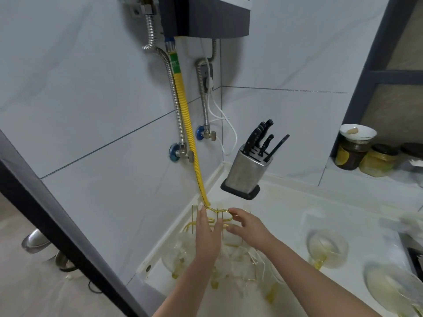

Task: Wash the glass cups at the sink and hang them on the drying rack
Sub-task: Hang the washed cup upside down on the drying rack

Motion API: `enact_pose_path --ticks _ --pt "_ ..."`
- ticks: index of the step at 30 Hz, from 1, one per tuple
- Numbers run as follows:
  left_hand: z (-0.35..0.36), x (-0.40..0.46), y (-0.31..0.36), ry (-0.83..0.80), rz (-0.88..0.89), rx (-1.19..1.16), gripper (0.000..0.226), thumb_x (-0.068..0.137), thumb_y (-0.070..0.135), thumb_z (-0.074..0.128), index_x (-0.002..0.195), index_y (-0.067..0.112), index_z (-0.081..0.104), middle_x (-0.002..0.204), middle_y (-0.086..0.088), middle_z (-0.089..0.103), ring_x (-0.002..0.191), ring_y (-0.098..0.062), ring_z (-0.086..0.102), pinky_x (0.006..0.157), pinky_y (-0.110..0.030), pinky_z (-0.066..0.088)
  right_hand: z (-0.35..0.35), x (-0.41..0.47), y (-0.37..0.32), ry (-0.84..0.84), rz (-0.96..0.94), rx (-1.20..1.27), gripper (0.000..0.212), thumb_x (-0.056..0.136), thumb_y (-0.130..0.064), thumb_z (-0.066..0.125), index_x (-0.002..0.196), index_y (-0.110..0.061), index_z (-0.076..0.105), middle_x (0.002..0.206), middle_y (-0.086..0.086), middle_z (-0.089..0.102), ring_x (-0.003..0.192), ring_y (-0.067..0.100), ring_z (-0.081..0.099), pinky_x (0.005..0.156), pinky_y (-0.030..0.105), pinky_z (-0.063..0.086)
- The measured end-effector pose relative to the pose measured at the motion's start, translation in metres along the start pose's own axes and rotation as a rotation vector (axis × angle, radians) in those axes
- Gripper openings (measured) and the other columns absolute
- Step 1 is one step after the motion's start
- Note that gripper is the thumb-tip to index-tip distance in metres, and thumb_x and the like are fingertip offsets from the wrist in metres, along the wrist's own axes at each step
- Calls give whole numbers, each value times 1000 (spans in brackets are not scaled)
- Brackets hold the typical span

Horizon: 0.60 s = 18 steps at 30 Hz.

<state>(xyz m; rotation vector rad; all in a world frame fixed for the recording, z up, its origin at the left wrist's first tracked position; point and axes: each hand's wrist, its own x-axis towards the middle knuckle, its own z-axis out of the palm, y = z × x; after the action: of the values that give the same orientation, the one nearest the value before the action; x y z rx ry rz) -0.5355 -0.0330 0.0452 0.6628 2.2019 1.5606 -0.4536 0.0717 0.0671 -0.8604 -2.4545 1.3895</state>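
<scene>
Both hands were at the top of the gold wire drying rack (217,216), which stood on the white countertop (286,216) close to the tiled wall. The left hand (207,234) lay against the rack's upper frame with its fingers extended and close together — touching the wire, not curled round it. The right hand (248,227) was just beside it, index finger and thumb spread apart on either side of the looped top wire; whether they actually pinched that wire could not be told.

Several glass cups (183,255) with yellow-tinted handles hung on the rack below and in front of both hands, blurred by motion and partly hidden behind the forearms. Neither hand held a cup. Another glass cup (327,248) sat on the countertop well to the right of the right hand, apart from the rack — a further piece of glassware (389,287) lay nearer the frame's lower right corner.

A steel knife block (245,172) stood behind the rack, and a yellow corrugated hose (185,115) ran down the wall to the rack's top.
</scene>
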Motion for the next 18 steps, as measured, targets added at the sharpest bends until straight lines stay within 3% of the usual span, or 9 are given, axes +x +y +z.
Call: enact_pose_path --ticks 7,11,13,18 --pt "9 5 0 -80 -8 -66 71 98 31 53 154 26 10 162 8 6 149 -10 7 122 -38 13 -6 -12 10 22 4 69 53 87 -13 68 136 -20 50 129 -4 55 124 10 52 102 22 40" --pt "13 8 1 -117 9 -75 72 94 35 57 153 30 15 161 7 15 148 -11 14 121 -45 19 -8 -20 18 38 -19 168 42 88 -3 61 122 -27 58 121 -7 63 117 6 58 101 23 46" --pt "14 9 1 -155 10 -79 74 94 33 58 153 31 15 161 7 16 147 -12 17 120 -45 21 -9 -23 20 32 -28 162 39 90 0 57 124 -20 60 119 -6 64 111 3 59 99 18 46" --pt "15 12 1 -206 -44 -99 82 91 30 64 155 28 13 160 6 18 147 -13 19 120 -44 22 -14 -30 31 114 -16 33 35 91 -14 60 125 -24 61 124 -12 62 118 2 54 105 20 39"
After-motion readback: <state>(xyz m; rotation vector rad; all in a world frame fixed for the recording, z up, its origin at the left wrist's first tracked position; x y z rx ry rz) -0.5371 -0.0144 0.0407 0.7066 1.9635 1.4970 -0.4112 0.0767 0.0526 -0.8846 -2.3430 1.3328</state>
